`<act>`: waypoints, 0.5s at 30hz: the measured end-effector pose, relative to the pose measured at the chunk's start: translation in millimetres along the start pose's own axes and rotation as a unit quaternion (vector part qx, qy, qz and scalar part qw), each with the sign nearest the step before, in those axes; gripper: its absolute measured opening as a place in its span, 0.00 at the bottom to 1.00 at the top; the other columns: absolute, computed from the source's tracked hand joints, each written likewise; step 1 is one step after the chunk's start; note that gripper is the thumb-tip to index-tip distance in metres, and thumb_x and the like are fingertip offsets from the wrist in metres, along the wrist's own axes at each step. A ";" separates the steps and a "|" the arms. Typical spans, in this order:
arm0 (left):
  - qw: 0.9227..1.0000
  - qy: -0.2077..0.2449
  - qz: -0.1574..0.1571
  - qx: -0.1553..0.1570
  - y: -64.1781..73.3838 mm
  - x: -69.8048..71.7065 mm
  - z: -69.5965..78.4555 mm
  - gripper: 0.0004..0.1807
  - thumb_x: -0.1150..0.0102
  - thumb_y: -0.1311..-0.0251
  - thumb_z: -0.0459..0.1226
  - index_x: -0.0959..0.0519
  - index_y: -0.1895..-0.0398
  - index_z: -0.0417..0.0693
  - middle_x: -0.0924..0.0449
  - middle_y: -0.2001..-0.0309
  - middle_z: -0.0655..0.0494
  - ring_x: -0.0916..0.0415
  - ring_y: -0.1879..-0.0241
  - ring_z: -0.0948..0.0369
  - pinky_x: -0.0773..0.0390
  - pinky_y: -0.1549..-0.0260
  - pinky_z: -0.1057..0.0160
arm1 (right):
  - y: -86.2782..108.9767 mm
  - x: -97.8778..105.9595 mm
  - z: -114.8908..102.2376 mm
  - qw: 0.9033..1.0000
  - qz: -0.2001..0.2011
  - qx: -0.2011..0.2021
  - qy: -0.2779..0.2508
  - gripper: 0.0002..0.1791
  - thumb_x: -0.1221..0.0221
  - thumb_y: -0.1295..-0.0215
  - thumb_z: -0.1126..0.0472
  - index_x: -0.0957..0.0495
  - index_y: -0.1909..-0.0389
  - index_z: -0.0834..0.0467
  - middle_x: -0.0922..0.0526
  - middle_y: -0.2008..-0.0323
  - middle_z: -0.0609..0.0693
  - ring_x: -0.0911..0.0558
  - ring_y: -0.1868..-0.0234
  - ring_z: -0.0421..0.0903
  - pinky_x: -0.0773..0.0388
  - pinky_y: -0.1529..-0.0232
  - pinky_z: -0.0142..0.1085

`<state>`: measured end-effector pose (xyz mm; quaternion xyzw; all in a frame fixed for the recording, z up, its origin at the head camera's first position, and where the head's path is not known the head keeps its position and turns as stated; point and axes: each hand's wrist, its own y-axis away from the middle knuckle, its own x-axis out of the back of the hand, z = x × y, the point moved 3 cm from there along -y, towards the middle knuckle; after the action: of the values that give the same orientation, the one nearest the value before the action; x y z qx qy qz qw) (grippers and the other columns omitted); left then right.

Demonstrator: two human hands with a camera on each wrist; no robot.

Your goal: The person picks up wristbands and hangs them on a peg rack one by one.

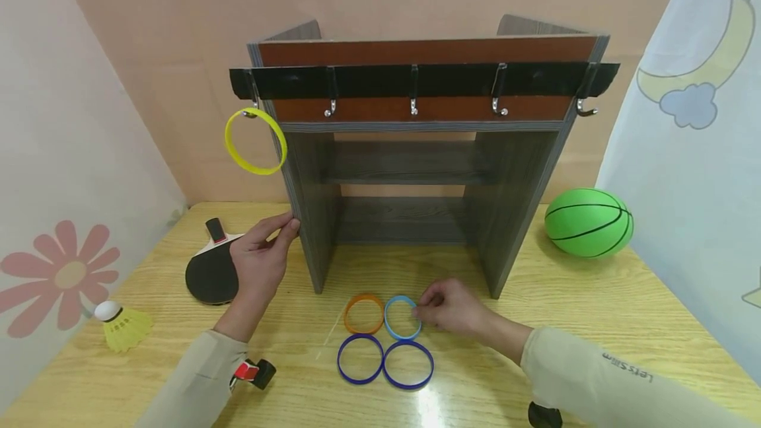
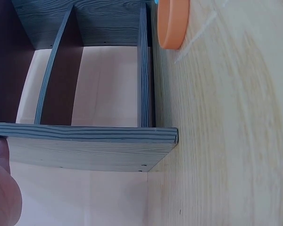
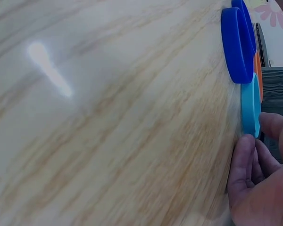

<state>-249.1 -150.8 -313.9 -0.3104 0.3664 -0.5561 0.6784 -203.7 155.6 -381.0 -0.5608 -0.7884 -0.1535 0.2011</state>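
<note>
Ring point(image 3: 247, 108), light blue, is being pinched at its right rim by right hand point(image 1: 454, 307). Shelf unit point(image 1: 410, 160) is being pinched at left edge by left hand point(image 1: 261, 261).

Dark lettering point(image 1: 627, 367) apparently reading "Let's Slim", upside down in the head view, printed along the beige sleeve point(image 1: 582, 365) behind the right hand point(image 1: 452, 306), front-right of the grey shelf unit point(image 1: 516, 170)

Thin light-blue ring point(image 3: 247, 108), pinched at its right edge, dark grey shelf unit point(image 1: 410, 162), upright beyond it
</note>
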 end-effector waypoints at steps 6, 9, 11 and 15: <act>1.000 -0.009 0.000 -0.001 0.2 0.0 0.5 0.10 0.35 0.46 0.27 0.19 0.64 0.23 0.16 0.65 0.45 0.18 0.67 0.62 0.18 0.65 0.66 | -2.1 -1.8 -2.6 1.000 -0.004 -0.003 0.023 0.09 0.33 0.45 0.60 0.20 0.73 0.63 0.21 0.81 0.49 0.22 0.80 0.44 0.22 0.80 0.37; 1.000 -0.007 0.000 -0.001 -0.1 0.4 0.2 0.10 0.35 0.46 0.26 0.19 0.64 0.23 0.16 0.66 0.45 0.18 0.67 0.62 0.18 0.65 0.66 | -2.7 -2.2 -3.6 1.000 -0.007 -0.003 0.025 0.09 0.33 0.44 0.60 0.20 0.74 0.62 0.22 0.81 0.49 0.22 0.80 0.44 0.22 0.80 0.36; 1.000 0.000 0.001 -0.001 -0.5 0.5 -0.3 0.09 0.36 0.46 0.25 0.19 0.64 0.22 0.16 0.66 0.45 0.18 0.67 0.62 0.18 0.65 0.66 | -2.9 -2.2 -3.8 1.000 -0.007 -0.004 0.027 0.09 0.33 0.44 0.61 0.20 0.74 0.62 0.22 0.81 0.49 0.22 0.80 0.44 0.22 0.80 0.36; 1.000 0.004 0.002 -0.001 -0.5 -0.1 -0.6 0.09 0.36 0.46 0.25 0.19 0.65 0.23 0.17 0.66 0.42 0.18 0.67 0.62 0.18 0.66 0.66 | -3.1 -2.5 -3.3 0.999 0.003 -0.002 0.042 0.08 0.32 0.46 0.62 0.20 0.76 0.62 0.23 0.83 0.47 0.24 0.82 0.42 0.24 0.82 0.34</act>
<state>-249.9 -150.8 -313.8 -0.3083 0.3704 -0.5551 0.6780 -205.5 151.0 -379.4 -0.5562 -0.7775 -0.1777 0.2338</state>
